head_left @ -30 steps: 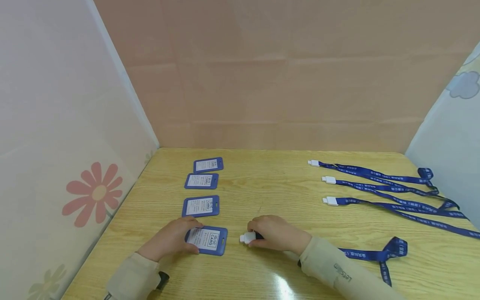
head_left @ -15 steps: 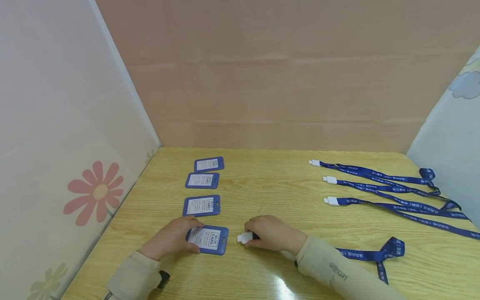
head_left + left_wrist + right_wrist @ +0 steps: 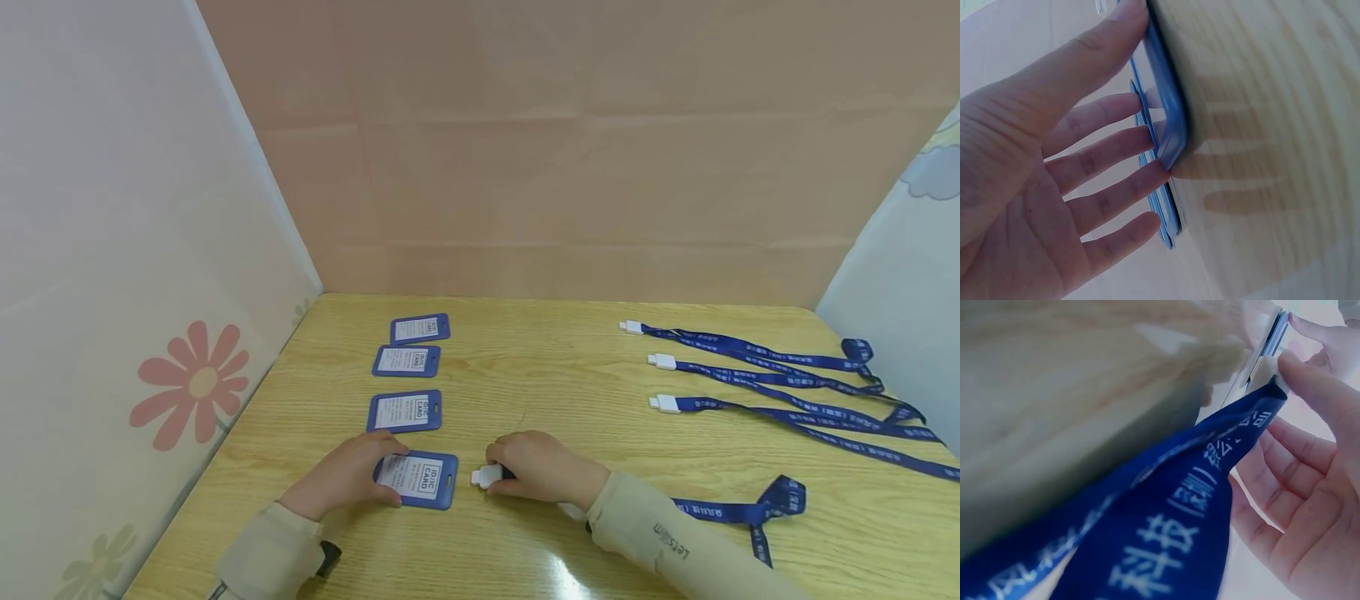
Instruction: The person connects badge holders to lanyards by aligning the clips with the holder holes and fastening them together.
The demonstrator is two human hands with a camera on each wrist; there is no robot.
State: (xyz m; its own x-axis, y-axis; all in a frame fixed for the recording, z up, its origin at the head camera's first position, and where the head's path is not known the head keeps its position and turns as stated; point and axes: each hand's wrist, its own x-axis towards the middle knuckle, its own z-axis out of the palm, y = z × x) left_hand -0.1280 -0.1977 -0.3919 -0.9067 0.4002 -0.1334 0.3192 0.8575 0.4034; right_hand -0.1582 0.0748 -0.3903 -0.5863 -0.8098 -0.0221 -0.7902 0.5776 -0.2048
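My left hand (image 3: pixel 341 477) pinches the nearest card (image 3: pixel 418 481) by its edges; my right hand (image 3: pixel 543 465) pinches the clip (image 3: pixel 487 477) of a lanyard (image 3: pixel 720 511) just beside it, not touching. No pair looks joined yet; three cards (image 3: pixel 405 411) and three lanyards (image 3: pixel 697 403) (opposite sides) lie loose. Wood-grained table (image 3: pixel 547 375), tan back wall (image 3: pixel 585 167), flowered left wall (image 3: pixel 150 208).

Wood-grain table (image 3: pixel 540 375), tan backdrop (image 3: pixel 480 167), red flower (image 3: pixel 202 383) on pale wall (image 3: pixel 135 208), bluish cloud (image 3: pixel 937 173) opposite
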